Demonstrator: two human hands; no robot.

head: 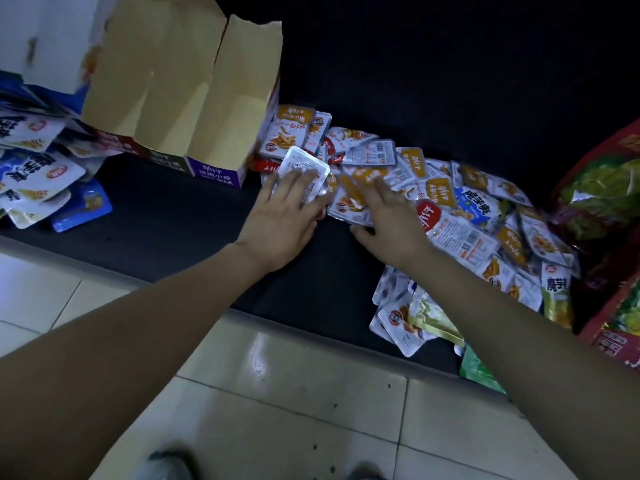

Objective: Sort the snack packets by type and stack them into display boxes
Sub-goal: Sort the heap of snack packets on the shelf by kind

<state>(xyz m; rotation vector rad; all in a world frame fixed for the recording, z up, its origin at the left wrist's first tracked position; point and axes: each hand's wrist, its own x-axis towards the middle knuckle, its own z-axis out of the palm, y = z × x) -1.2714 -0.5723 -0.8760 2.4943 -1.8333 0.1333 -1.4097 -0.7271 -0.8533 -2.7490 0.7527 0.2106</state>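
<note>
As left hand [287, 206] and right hand [388, 211] press flat-fingered on orange-and-white foil snack packets [440, 190], gathering seems underway; gripping matching ones follows

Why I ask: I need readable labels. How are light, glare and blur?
Head view: dim, the black surface loses detail; glare patch on the floor tile; the upper-left white box is smeared; large print on the blue packet is legible.
</note>
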